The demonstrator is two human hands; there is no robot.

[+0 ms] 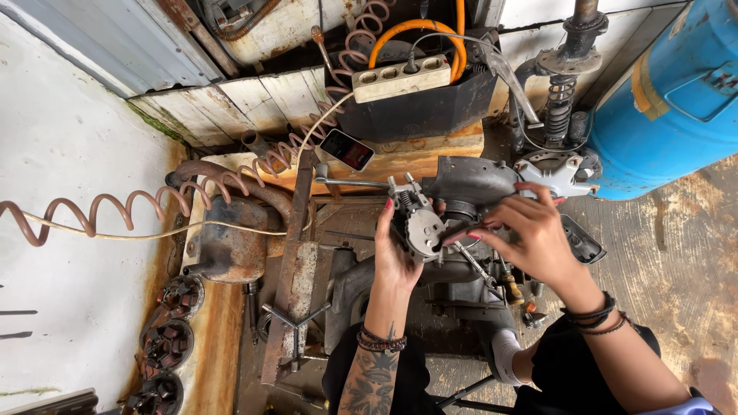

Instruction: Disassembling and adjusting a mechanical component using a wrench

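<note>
Coiled hose (115, 206): far left, stretched across the white wall.
Rusty tank (231, 240): left, on the counter (211, 361).
Left hand (396, 253): grip clenched on the near left side of the grey engine part (461, 188).
Engine part: centre, held above the counter.
Right hand (538, 238): fingers spread, pressing the part's right side, not closed.
Blue drum (676, 92): far right.

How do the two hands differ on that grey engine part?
The left hand comes up from below, palm against the grey engine part, fingers upright beside its round plate; the right hand reaches in from the right, fingers spread flat over the top. The left forearm is tattooed; the right is not visibly so. Both wear dark bead bracelets and touch the part.
</note>
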